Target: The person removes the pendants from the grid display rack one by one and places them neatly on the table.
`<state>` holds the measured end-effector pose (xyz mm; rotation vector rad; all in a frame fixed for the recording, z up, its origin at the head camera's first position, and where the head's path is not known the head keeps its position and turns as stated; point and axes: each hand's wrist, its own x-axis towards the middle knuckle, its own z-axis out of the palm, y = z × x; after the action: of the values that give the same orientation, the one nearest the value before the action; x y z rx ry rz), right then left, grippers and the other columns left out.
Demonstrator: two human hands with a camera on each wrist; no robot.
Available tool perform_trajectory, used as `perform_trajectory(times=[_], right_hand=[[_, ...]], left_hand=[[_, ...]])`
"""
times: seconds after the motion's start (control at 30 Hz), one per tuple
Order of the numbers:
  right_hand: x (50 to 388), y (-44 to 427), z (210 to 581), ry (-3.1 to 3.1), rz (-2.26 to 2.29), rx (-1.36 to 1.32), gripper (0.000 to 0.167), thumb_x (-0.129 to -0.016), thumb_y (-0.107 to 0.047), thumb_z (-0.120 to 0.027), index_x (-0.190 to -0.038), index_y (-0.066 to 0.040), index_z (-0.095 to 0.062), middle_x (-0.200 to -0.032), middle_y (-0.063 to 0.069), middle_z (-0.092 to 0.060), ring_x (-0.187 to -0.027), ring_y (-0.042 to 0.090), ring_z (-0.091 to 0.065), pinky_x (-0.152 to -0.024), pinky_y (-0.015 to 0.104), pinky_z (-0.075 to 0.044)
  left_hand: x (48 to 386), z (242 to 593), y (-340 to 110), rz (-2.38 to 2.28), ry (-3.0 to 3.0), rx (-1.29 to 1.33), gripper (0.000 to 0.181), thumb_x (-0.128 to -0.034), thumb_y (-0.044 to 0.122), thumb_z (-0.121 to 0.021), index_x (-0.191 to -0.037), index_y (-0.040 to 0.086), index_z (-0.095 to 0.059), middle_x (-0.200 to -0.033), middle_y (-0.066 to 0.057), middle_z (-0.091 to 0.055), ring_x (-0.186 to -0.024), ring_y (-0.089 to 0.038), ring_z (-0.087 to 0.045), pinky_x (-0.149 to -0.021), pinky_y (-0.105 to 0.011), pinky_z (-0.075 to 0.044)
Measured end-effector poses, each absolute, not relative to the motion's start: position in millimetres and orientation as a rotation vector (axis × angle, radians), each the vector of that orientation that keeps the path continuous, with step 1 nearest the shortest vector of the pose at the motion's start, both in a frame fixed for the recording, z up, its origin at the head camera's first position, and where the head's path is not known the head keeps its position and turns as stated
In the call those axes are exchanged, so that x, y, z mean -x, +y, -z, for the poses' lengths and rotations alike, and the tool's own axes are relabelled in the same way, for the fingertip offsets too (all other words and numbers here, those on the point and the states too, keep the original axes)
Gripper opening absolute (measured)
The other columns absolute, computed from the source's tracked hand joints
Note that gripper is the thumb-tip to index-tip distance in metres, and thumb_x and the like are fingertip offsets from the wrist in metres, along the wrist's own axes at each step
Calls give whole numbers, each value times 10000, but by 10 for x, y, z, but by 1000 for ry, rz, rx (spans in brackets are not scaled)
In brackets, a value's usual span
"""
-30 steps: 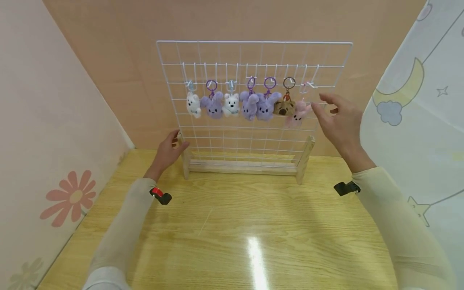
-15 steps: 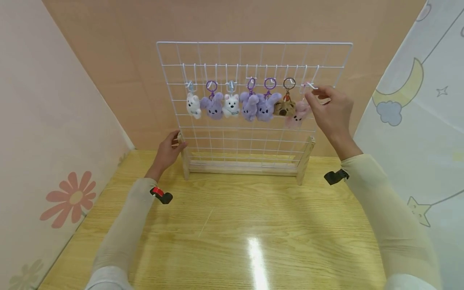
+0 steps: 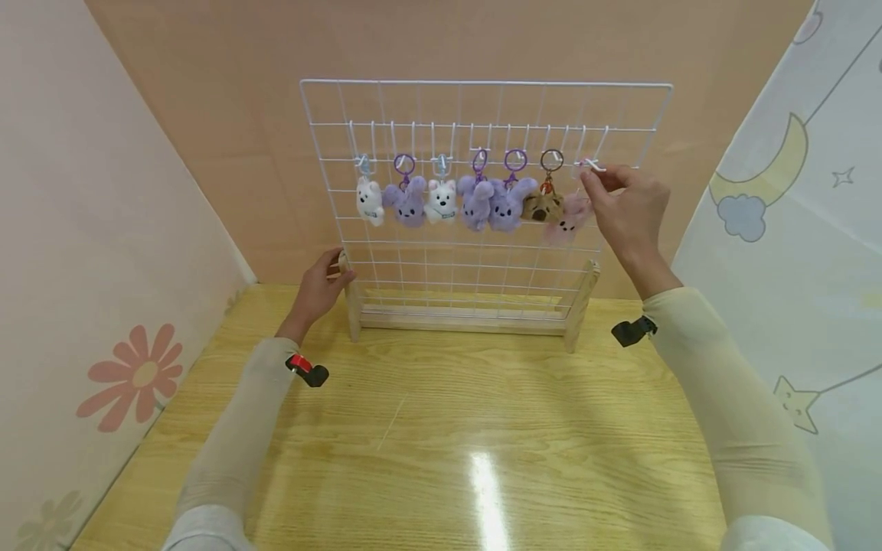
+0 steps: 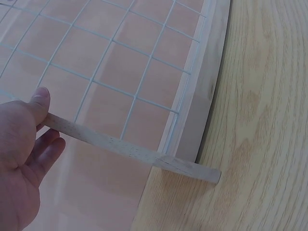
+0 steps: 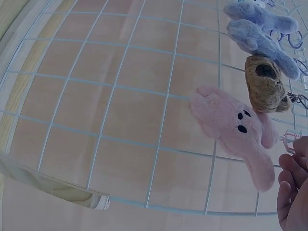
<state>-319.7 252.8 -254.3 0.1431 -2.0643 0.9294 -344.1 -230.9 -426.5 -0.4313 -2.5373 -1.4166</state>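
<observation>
My left hand (image 3: 319, 288) grips the left wooden upright (image 4: 127, 148) of a white wire grid rack (image 3: 486, 81), its thumb in front and fingers behind. At the rack's right end, my right hand (image 3: 628, 213) pinches at the ring of a pink plush keychain (image 5: 230, 120), beside the tip of a white hook (image 3: 594, 164). In the right wrist view the fingers (image 5: 292, 169) touch near the pink clasp (image 5: 290, 137); the exact contact is partly hidden. The pink plush hangs below, next to a brown plush keychain (image 3: 542, 205).
Several more plush keychains hang in a row leftward, among them a purple one (image 3: 507, 205) and a white one (image 3: 441, 200). The rack stands on a wood-grain table (image 3: 441, 413). Patterned panels (image 3: 792, 229) flank both sides, with a peach backdrop (image 3: 207, 138) behind.
My right hand has moved left and slightly up from beside the pink plush to its ring by the hook. The left hand keeps its hold on the upright.
</observation>
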Motion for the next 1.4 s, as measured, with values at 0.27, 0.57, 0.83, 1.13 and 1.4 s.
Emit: perform_trajectory(times=[0.27, 0.57, 0.83, 1.13, 1.4], right_hand=[[3184, 2520, 2529, -2061, -916, -102, 294, -949, -315, -732, -974, -39, -830, -880, 171, -772, -593, -133, -524, -553, 82, -380], [3161, 2527, 2510, -1985, -941, -167, 269, -951, -282, -705, -967, -41, -825, -756, -107, -689, -642, -111, -541, -533, 149, -362], [3056, 2526, 2453, -1948, -960, -219, 263, -955, -279, -719, -955, -42, -830, -761, -183, -666, -656, -73, -568, -537, 138, -382], [2964, 2541, 2438, -1951, -883, -226, 201, -956, -242, -726, -969, -76, -839, -874, 129, -775, -675, -115, -558, -530, 96, -363], [2874, 2553, 2428, -1928, -856, -240, 198, -960, -201, -709, -964, -45, -831, -890, 150, -777, -714, -145, -542, -583, 80, -365]], left_hand=[[3434, 4257, -2298, 1396, -2546, 437, 630, -1045, 243, -616, -1556, -14, -352, -1465, -270, -496, -1296, -461, -551, -998, -577, -531], [3443, 4265, -2318, 1386, -2541, 451, 630, -1044, 246, -619, -1554, -14, -356, -1491, -261, -477, -1318, -453, -537, -1009, -582, -522], [3436, 4267, -2324, 1393, -2551, 457, 646, -1043, 263, -616, -1563, -7, -344, -1511, -260, -459, -1319, -454, -533, -1009, -583, -521], [3410, 4227, -2323, 1391, -2574, 454, 649, -1050, 246, -611, -1578, 5, -321, -1517, -268, -446, -1325, -458, -523, -1019, -587, -513], [3383, 4182, -2317, 1397, -2593, 447, 648, -1056, 239, -603, -1585, 8, -308, -1522, -270, -436, -1327, -460, -518, -1024, -593, -506]])
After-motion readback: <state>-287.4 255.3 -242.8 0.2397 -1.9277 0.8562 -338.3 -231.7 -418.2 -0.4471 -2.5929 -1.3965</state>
